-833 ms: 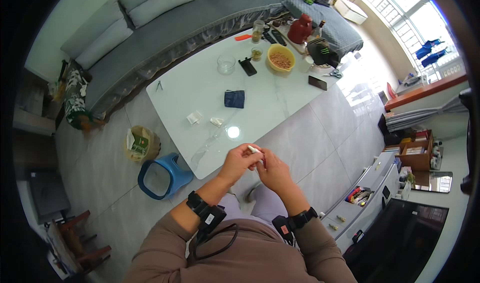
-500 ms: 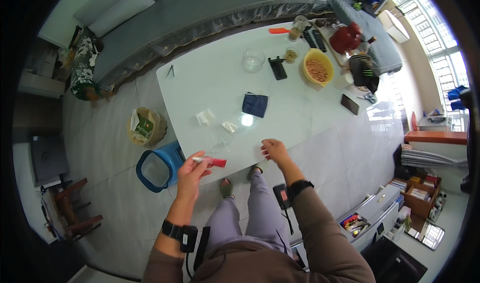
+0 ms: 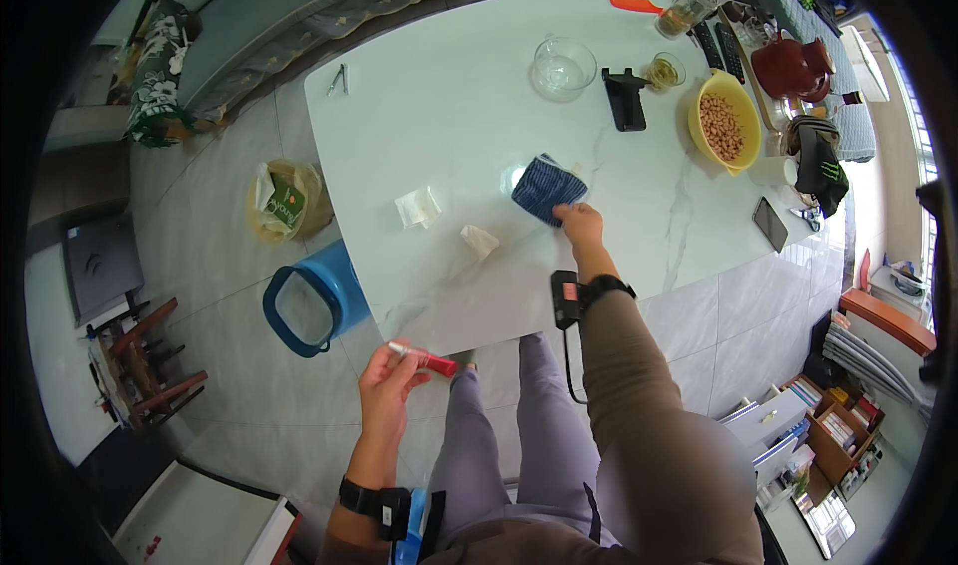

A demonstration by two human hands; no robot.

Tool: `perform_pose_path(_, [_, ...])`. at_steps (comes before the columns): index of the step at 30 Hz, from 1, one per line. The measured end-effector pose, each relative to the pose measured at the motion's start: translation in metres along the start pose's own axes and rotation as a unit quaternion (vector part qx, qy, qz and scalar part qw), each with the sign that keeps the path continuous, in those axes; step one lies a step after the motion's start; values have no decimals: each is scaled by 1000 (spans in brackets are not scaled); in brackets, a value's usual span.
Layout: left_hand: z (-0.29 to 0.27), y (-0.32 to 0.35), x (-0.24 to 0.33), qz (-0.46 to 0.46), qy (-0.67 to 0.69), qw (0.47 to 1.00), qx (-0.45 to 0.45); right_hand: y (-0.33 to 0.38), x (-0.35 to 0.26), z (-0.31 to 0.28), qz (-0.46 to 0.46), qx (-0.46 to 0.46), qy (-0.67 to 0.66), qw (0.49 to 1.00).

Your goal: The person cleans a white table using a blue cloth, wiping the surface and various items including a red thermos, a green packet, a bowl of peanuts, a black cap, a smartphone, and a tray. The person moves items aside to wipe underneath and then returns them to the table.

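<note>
At the table (image 3: 419,116), the right hand (image 3: 586,232) is pinching a presumably soft, light cloth's (image 3: 547,188) edge, the left hand (image 3: 384,383) gripping a tube (image 3: 437,363).

yellow bowl (image 3: 727,82) of nuts (image 3: 721,129) | red jug (image 3: 786,68) | glass bowl (image 3: 540,70) | dark phone (image 3: 769,225) | bin (image 3: 317,200) on floor (image 3: 225,241)

I'm getting bright daylight from the window (image 3: 916,101) at far right; a white glare is gleaming on the desk (image 3: 439,116), edges are curving into black, and the right sleeve (image 3: 689,475) is blurring.
</note>
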State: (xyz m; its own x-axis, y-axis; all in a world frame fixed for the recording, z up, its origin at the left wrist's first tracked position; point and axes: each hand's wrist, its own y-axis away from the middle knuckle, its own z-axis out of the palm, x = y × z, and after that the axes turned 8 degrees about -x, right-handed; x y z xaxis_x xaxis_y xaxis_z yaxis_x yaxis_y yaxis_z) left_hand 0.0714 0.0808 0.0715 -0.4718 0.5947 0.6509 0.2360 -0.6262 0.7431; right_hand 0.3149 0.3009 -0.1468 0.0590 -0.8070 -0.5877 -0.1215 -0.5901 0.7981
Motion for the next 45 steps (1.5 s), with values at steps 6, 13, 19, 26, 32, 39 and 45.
perform_pose_path(6, [40, 3, 48, 40, -17, 995, -89, 140, -35, -66, -202, -41, -243, 948])
perform_pose_path(13, [88, 52, 90, 30, 43, 960, -276, 375, -65, -34, -582, -66, 314, 747])
perform_pose_path(19, [80, 125, 114, 93, -70, 894, -434, 475, -69, -13, -419, 4, 254, 872])
perform_pose_path(26, [51, 160, 132, 248, -221, 808, -486, 533, -62, -12, -399, -70, 275, 872])
perform_pose_path(32, [43, 187, 136, 251, -164, 776, -555, 546, -48, -14, -257, -341, -166, 889])
perform_pose_path(39, [49, 209, 95, 149, -43, 810, -566, 560, -46, -5, -366, -160, -80, 913])
perform_pose_path(45, [76, 216, 80, 252, -154, 778, -555, 573, -42, -41, -301, -8, -95, 949])
